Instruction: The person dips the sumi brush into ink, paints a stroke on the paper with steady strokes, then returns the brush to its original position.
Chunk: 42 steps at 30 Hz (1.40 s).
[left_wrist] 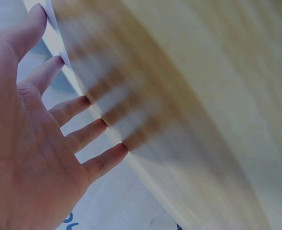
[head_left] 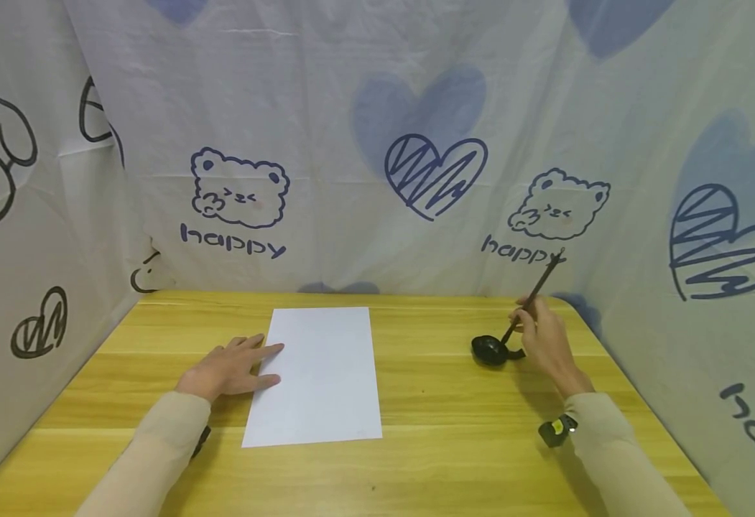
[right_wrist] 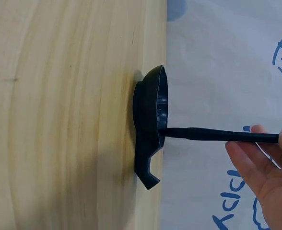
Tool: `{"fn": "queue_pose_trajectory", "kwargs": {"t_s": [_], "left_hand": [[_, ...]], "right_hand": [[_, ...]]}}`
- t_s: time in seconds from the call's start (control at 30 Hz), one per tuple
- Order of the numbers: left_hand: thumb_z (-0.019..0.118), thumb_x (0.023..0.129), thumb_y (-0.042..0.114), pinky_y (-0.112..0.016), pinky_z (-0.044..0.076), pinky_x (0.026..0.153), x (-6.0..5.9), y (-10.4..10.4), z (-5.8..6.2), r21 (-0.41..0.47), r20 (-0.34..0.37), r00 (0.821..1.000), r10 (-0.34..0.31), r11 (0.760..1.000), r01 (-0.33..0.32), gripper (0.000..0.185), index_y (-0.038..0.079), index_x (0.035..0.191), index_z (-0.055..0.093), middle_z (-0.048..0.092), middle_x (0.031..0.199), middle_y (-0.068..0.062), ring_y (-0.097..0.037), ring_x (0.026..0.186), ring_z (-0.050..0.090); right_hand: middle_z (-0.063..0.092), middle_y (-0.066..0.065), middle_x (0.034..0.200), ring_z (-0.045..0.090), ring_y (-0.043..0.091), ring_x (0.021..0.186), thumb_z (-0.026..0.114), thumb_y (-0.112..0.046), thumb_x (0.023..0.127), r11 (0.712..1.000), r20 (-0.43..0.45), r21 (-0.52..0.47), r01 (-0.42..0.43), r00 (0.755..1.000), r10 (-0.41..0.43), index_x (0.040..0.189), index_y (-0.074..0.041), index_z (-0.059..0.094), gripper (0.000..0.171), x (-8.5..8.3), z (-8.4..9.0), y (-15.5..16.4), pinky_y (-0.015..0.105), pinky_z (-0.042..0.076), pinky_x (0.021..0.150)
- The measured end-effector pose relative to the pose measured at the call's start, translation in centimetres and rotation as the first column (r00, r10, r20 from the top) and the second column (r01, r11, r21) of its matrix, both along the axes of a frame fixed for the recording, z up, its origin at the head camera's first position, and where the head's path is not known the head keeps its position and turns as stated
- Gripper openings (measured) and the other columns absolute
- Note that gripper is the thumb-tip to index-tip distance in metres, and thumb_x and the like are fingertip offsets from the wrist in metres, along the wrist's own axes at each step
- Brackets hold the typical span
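Note:
A white sheet of paper [head_left: 322,373] lies on the wooden table [head_left: 429,445]. My left hand [head_left: 235,368] rests flat with straight fingers on the paper's left edge; in the left wrist view the spread fingers [left_wrist: 83,139] touch the table's surface. My right hand [head_left: 545,337] pinches a black brush [head_left: 535,294] by its handle, held at a slant. The brush tip dips into a small black ink dish [head_left: 490,350]. In the right wrist view the brush [right_wrist: 217,135] enters the dish [right_wrist: 153,120], and the fingers [right_wrist: 256,167] grip the handle.
Printed fabric [head_left: 364,143] with bears, hearts and "happy" walls the table on the left, back and right. The dish stands near the table's right back corner. Bare wood [head_left: 416,474] stretches in front of the paper.

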State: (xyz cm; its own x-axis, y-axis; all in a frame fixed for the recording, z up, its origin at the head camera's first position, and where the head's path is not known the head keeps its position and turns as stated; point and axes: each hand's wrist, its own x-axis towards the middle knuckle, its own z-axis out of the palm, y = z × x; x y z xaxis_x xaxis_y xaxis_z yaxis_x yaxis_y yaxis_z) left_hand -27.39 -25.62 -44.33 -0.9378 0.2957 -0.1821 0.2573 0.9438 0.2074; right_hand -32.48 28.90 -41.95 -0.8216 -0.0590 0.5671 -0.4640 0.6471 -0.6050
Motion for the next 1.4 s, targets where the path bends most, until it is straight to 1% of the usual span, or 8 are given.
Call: {"fn": "queue_pose_trajectory", "kwargs": {"t_s": [0.2, 0.43, 0.5, 0.67, 0.7, 0.73, 1.1, 1.4], "left_hand": [[0.057, 0.098, 0.062, -0.082, 0.025, 0.115, -0.05, -0.04, -0.05, 0.001, -0.005, 1.0, 0.003, 1.0, -0.003, 0.074, 0.02, 0.158, 0.043, 0.029, 0.165, -0.031, -0.061, 0.148, 0.027], [0.056, 0.098, 0.063, -0.082, 0.024, 0.115, 0.07, 0.05, 0.03, 0.007, 0.001, 1.0, 0.007, 1.0, -0.007, 0.074, 0.021, 0.158, 0.043, 0.029, 0.165, -0.03, -0.061, 0.149, 0.026], [0.056, 0.098, 0.063, -0.082, 0.024, 0.115, 0.06, 0.02, 0.06, 0.005, 0.0, 1.0, 0.007, 1.0, -0.007, 0.075, 0.021, 0.158, 0.043, 0.029, 0.165, -0.03, -0.061, 0.149, 0.026], [0.056, 0.098, 0.063, -0.082, 0.024, 0.115, 0.01, 0.0, 0.01, -0.002, -0.006, 1.0, 0.002, 1.0, -0.002, 0.075, 0.021, 0.158, 0.043, 0.029, 0.165, -0.03, -0.061, 0.148, 0.027], [0.056, 0.098, 0.063, -0.082, 0.025, 0.115, 0.0, 0.0, 0.01, -0.003, -0.007, 1.0, 0.001, 1.0, -0.001, 0.075, 0.021, 0.158, 0.043, 0.029, 0.165, -0.031, -0.061, 0.148, 0.027], [0.056, 0.098, 0.063, -0.082, 0.025, 0.115, 0.0, 0.0, 0.01, -0.005, -0.007, 1.0, 0.0, 1.0, 0.0, 0.075, 0.021, 0.158, 0.043, 0.029, 0.165, -0.031, -0.061, 0.148, 0.027], [0.056, 0.098, 0.062, -0.081, 0.025, 0.115, 0.11, 0.04, 0.08, 0.001, -0.008, 1.0, -0.005, 1.0, 0.005, 0.074, 0.02, 0.158, 0.043, 0.03, 0.165, -0.031, -0.061, 0.148, 0.027], [0.056, 0.099, 0.062, -0.082, 0.024, 0.115, 0.16, 0.02, 0.12, 0.0, -0.003, 1.0, -0.003, 1.0, 0.003, 0.074, 0.021, 0.159, 0.042, 0.029, 0.165, -0.031, -0.061, 0.148, 0.027]], "right_hand": [[0.072, 0.029, 0.098, 0.074, 0.046, 0.092, 0.044, 0.007, 0.105, 1.0, 0.012, 0.019, -0.004, 1.0, 0.004, 0.116, 0.01, 0.055, 0.016, 0.03, -0.2, 0.24, 0.05, 0.063, 0.081], [0.076, 0.023, 0.101, 0.075, 0.042, 0.095, 0.047, 0.001, 0.107, 0.994, -0.01, 0.099, 0.055, 0.998, -0.054, 0.12, 0.006, 0.056, 0.017, 0.05, -0.14, 0.42, 0.053, 0.062, 0.082], [0.076, 0.024, 0.102, 0.074, 0.042, 0.097, 0.047, 0.0, 0.107, 0.994, -0.005, 0.092, 0.054, 0.999, -0.054, 0.121, 0.006, 0.055, 0.017, 0.02, -0.04, 0.43, 0.045, 0.064, 0.082], [0.075, 0.027, 0.102, 0.074, 0.043, 0.097, 0.048, 0.002, 0.106, 0.999, 0.005, 0.043, 0.023, 1.0, -0.024, 0.121, 0.006, 0.053, 0.017, 0.08, 0.23, 0.31, 0.042, 0.065, 0.082], [0.074, 0.027, 0.102, 0.074, 0.043, 0.097, 0.048, 0.002, 0.106, 0.999, 0.003, 0.039, 0.021, 1.0, -0.021, 0.121, 0.006, 0.053, 0.017, 0.1, 0.26, 0.27, 0.049, 0.064, 0.082], [0.073, 0.028, 0.102, 0.073, 0.043, 0.096, 0.048, 0.002, 0.106, 0.999, 0.0, 0.032, 0.014, 1.0, -0.014, 0.121, 0.007, 0.053, 0.017, 0.1, 0.3, 0.26, 0.049, 0.064, 0.083], [0.07, 0.03, 0.101, 0.073, 0.045, 0.095, 0.048, 0.008, 0.103, 1.0, -0.014, -0.009, -0.012, 1.0, 0.012, 0.118, 0.01, 0.052, 0.016, -0.01, 0.21, 0.27, 0.045, 0.064, 0.083], [0.069, 0.029, 0.1, 0.072, 0.044, 0.093, 0.046, 0.008, 0.103, 0.999, -0.008, 0.033, -0.002, 1.0, 0.002, 0.117, 0.01, 0.053, 0.015, -0.12, -0.11, 0.48, 0.05, 0.064, 0.081]]}}
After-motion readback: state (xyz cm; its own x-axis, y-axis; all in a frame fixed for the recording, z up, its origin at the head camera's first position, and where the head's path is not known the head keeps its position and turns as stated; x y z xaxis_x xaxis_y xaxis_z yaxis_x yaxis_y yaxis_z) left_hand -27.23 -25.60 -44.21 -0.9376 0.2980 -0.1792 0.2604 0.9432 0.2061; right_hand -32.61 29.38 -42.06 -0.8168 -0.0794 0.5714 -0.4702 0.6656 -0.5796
